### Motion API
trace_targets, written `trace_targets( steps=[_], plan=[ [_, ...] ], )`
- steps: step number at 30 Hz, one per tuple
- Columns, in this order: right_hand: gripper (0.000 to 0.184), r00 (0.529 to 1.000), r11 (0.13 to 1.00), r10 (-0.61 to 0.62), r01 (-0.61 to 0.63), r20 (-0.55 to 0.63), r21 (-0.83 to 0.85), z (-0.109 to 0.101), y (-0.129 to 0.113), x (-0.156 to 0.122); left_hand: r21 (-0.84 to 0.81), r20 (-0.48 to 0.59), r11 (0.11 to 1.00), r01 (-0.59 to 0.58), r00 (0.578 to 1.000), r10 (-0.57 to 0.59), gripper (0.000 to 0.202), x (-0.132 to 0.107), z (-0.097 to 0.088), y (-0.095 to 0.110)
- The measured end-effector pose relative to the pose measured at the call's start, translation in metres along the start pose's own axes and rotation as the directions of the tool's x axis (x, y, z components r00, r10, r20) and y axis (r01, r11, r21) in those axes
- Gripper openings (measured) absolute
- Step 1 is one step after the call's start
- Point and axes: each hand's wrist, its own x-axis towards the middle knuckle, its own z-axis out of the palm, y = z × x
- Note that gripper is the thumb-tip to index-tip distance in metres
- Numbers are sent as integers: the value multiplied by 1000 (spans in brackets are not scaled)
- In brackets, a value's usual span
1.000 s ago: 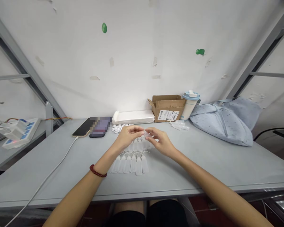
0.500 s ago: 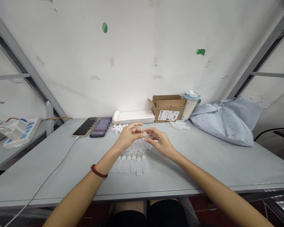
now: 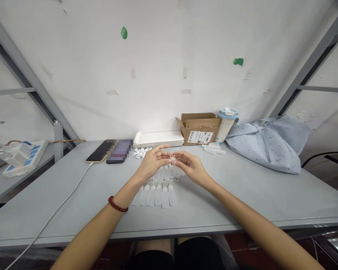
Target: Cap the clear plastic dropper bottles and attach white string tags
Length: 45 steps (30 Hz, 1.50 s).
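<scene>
My left hand [image 3: 153, 161] and my right hand [image 3: 192, 168] meet above the table, thumbs and index fingers pinched around one small white nozzle cap [image 3: 172, 159] with a thin curved tip. Any bottle attached to it is mostly hidden by my fingers. Beneath lies a front row of translucent squeeze bottles [image 3: 158, 195] with thin bent tips, flat on the table. Behind that row, more bottles [image 3: 166, 173] are partly covered by my hands. Several white caps [image 3: 140, 152] are heaped beyond my left hand.
Two phones [image 3: 97, 151] lie at the back left, one on a white cable [image 3: 64, 206]. Along the wall stand a white stack [image 3: 159, 138], a cardboard box [image 3: 199, 129] and a lidded cup [image 3: 225, 127]. Loose bottles [image 3: 214, 149] and a blue fabric bag [image 3: 264, 146] lie right.
My fingers have shifted slightly around the small piece, and its curved tip has turned toward the right. The clear part seen between my hands is now more hidden. The table items stay put.
</scene>
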Motion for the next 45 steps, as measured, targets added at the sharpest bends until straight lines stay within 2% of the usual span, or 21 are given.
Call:
trace_targets(
  steps=[4,7,9,11,13,17,20,24,28,33,41,45],
  plan=[
    [24,998,998,25,-28,-56,-57,-1,-1,0,80,-32,997,-20,999,23,48,1,2,-3],
    [25,996,998,57,-59,-72,-22,-2,-1,1,287,-90,953,-98,988,129,38,0,4,-6],
    [26,993,996,82,-80,-80,26,-3,0,2,498,-85,842,-207,955,285,30,-2,6,-8],
    [27,990,994,97,-92,-98,59,-4,1,3,658,4,676,-333,898,440,23,-4,8,-10],
    [26,987,991,109,-99,-115,88,-5,1,4,725,115,542,-425,851,513,21,-7,10,-11],
    [26,981,976,150,-127,-122,177,-5,-1,5,794,241,390,-466,831,502,29,-10,14,-10],
    [26,977,963,184,-159,-103,217,-4,-4,3,834,263,309,-456,822,505,40,-11,16,-10],
    [25,977,955,191,-161,-99,250,-3,-5,2,870,268,226,-438,805,529,43,-11,17,-9],
    [26,973,947,202,-165,-111,276,-4,-7,2,877,251,208,-433,782,570,39,-12,19,-10],
    [26,970,945,211,-171,-118,280,-4,-10,2,846,278,216,-487,750,601,36,-11,19,-12],
    [25,966,933,236,-195,-105,302,-5,-11,3,825,266,278,-492,772,577,36,-12,18,-13],
    [24,964,935,245,-206,-105,290,-7,-11,3,811,268,288,-509,761,591,36,-11,18,-14]
  ],
)
